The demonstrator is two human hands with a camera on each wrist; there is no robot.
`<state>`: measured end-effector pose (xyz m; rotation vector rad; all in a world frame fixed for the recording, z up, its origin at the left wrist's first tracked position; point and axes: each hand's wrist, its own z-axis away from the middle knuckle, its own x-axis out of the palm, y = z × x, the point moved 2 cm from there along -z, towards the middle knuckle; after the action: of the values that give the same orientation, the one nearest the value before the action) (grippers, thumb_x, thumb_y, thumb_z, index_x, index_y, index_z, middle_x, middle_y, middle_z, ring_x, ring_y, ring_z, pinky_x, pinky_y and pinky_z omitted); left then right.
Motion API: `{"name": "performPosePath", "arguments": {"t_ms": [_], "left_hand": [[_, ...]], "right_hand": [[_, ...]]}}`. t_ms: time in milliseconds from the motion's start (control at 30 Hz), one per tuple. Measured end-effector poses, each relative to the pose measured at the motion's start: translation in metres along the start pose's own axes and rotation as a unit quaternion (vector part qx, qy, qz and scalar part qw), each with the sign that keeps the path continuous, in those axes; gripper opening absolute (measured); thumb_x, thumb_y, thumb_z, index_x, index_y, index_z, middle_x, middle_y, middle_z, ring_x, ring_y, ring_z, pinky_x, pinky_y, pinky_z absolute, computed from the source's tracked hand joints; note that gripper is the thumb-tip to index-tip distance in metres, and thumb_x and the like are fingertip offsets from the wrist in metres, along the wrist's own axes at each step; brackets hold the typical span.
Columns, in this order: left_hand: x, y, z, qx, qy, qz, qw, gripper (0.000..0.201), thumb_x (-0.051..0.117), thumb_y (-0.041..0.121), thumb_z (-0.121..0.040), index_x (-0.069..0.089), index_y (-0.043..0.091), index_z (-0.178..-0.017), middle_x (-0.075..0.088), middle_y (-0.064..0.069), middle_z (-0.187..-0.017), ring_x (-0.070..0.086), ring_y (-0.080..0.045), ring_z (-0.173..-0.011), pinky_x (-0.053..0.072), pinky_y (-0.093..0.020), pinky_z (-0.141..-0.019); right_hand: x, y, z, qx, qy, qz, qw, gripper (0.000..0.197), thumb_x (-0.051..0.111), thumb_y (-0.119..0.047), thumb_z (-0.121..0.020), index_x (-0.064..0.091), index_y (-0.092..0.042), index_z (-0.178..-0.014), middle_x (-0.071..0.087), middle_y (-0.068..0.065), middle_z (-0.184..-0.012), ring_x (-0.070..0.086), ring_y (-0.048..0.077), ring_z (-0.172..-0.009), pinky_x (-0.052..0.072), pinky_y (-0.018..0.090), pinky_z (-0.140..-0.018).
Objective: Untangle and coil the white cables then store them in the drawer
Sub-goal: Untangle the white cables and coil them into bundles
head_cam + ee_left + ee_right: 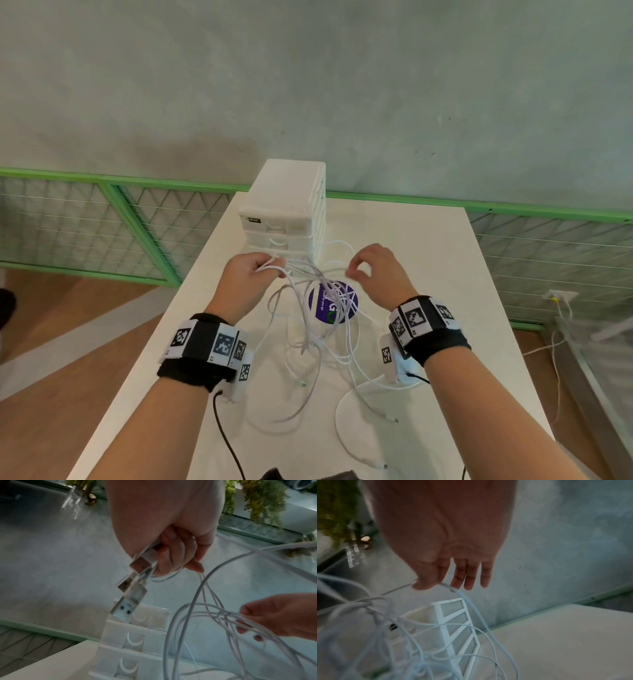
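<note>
A tangle of white cables (322, 318) hangs between my hands and trails onto the white table (428, 260). My left hand (255, 270) grips several cable ends, and their USB plugs (135, 582) stick out below the fist (173, 555). To the right, my right hand (359, 265) pinches one strand (465, 601) between thumb and forefinger (426, 582); the other fingers hang straight. A knot of strands (221, 615) sits by the right hand (274, 616). The white drawer unit (287, 209) stands just behind the hands, all drawers pushed in.
A purple round sticker (332, 303) lies on the table under the tangle. Loose cable ends (380, 466) reach toward the near edge. Green mesh fencing (102, 222) runs behind the table, and a wooden floor (68, 342) lies to the left.
</note>
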<state>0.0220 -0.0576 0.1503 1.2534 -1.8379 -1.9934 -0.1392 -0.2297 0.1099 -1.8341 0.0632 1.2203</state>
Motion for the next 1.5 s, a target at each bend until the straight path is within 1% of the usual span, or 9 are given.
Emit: {"name": "performPosePath", "arguments": {"t_ms": [267,467,600,733,833,967,1133,1367,1500], "left_hand": [[-0.021,-0.01,-0.008,-0.047,0.102,0.025,0.993,0.034,0.058,0.024,-0.093,0.063,0.017,-0.06,0.034,0.006,-0.034,0.027,-0.009,-0.037,0.022,-0.028,-0.049],[-0.019,-0.004,-0.011,-0.051,0.122,0.072,0.989,0.034,0.059,0.028,-0.092,0.067,0.0,-0.073,0.026,-0.01,-0.055,0.025,-0.021,-0.051,0.023,-0.028,-0.05],[-0.013,0.012,-0.009,-0.033,0.081,0.093,0.992,0.027,0.059,0.027,-0.093,0.07,0.015,-0.071,0.03,-0.003,-0.051,0.026,-0.012,-0.042,0.024,-0.019,-0.04],[0.001,0.036,-0.006,0.01,0.033,0.074,0.997,0.022,0.058,0.016,-0.093,0.071,0.007,-0.078,0.037,0.012,-0.034,0.034,-0.003,-0.036,0.027,-0.013,-0.043],[0.005,0.044,-0.005,0.027,0.021,0.068,0.997,0.02,0.058,0.014,-0.093,0.071,0.004,-0.081,0.043,0.015,-0.035,0.04,0.002,-0.038,0.028,-0.009,-0.044],[0.007,0.043,-0.006,0.029,0.019,0.077,0.996,0.022,0.06,0.021,-0.091,0.072,0.011,-0.076,0.04,0.005,-0.047,0.032,-0.004,-0.039,0.026,-0.013,-0.042],[0.01,0.037,-0.004,0.01,0.02,0.106,0.994,0.024,0.061,0.022,-0.092,0.071,0.004,-0.08,0.036,0.012,-0.037,0.032,-0.004,-0.036,0.027,-0.012,-0.04],[0.022,0.024,0.0,-0.024,-0.072,0.062,0.995,0.016,0.077,0.021,-0.078,0.064,0.014,-0.071,0.049,0.016,-0.038,0.043,0.003,-0.036,0.032,-0.008,-0.042],[0.032,0.008,-0.008,-0.05,-0.11,-0.011,0.993,0.031,0.087,0.033,-0.063,0.067,0.009,-0.062,0.06,0.008,-0.055,0.052,-0.005,-0.052,0.04,-0.024,-0.058]], "right_hand": [[-0.019,0.08,0.013,0.243,0.156,-0.125,0.949,0.007,0.054,-0.021,-0.091,0.057,-0.015,-0.09,0.064,-0.002,-0.069,0.064,0.028,-0.081,0.045,0.031,-0.072],[-0.017,0.111,0.023,0.321,0.186,-0.112,0.922,0.007,0.051,-0.025,-0.091,0.053,-0.021,-0.086,0.069,0.009,-0.088,0.066,0.031,-0.082,0.049,0.035,-0.074],[-0.014,0.114,0.023,0.354,0.142,-0.086,0.921,0.017,0.049,-0.026,-0.092,0.058,-0.013,-0.099,0.069,0.011,-0.096,0.064,0.031,-0.091,0.047,0.033,-0.077],[-0.013,0.083,0.019,0.278,0.129,-0.039,0.951,0.027,0.05,-0.019,-0.092,0.057,-0.011,-0.118,0.057,0.012,-0.122,0.055,0.031,-0.111,0.041,0.034,-0.088],[-0.02,0.035,0.022,0.091,0.253,-0.116,0.956,0.013,0.056,-0.018,-0.09,0.064,-0.015,-0.1,0.06,0.001,-0.1,0.059,0.016,-0.09,0.041,0.026,-0.076],[-0.009,-0.021,0.028,-0.026,0.139,-0.218,0.966,0.015,0.071,-0.032,-0.079,0.064,-0.022,-0.089,0.062,-0.008,-0.082,0.053,0.0,-0.072,0.04,0.012,-0.065],[0.02,-0.017,0.023,0.0,0.027,-0.116,0.993,0.018,0.068,-0.027,-0.083,0.065,-0.021,-0.099,0.062,-0.008,-0.083,0.058,0.01,-0.076,0.043,0.02,-0.07],[0.007,-0.023,0.015,0.046,-0.008,-0.262,0.964,0.016,0.06,-0.026,-0.09,0.072,-0.019,-0.082,0.073,0.005,-0.076,0.069,0.015,-0.067,0.055,0.028,-0.068],[-0.002,-0.031,0.011,0.065,-0.01,-0.371,0.926,0.019,0.05,-0.026,-0.096,0.069,-0.026,-0.094,0.073,0.007,-0.084,0.068,0.019,-0.068,0.057,0.034,-0.07]]}}
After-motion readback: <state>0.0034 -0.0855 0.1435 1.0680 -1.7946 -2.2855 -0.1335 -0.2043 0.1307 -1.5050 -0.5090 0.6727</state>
